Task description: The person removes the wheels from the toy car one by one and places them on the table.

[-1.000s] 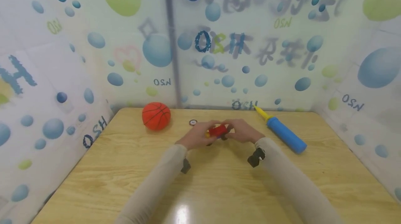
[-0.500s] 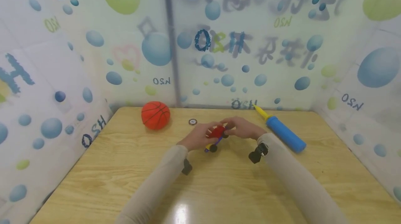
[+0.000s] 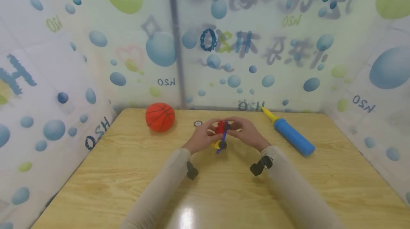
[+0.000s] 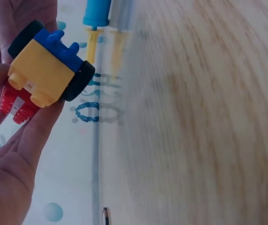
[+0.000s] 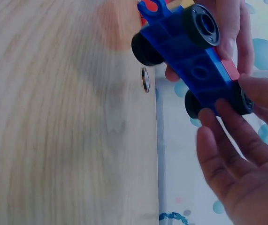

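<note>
A toy car [image 5: 197, 70] with a blue chassis [image 5: 178, 56] and black wheels is held clear of the wooden table [image 3: 256, 200] between both hands, in front of the person. The left hand [image 3: 201, 137] grips it on the block side, thumb and fingers about the red block [image 3: 220, 128]; the yellow block [image 4: 42, 72] sits at the end nearer the person. The right hand [image 3: 247, 133] pinches the far end, fingertips against the underside near a wheel pair. The car is turned on its side, underside facing the right hand. A red basketball [image 3: 160, 117] rests at the table's far left, a small round disc [image 3: 198, 123] just beyond the left hand, and a blue hand pump [image 3: 294, 136] with yellow nozzle lies to the right.
</note>
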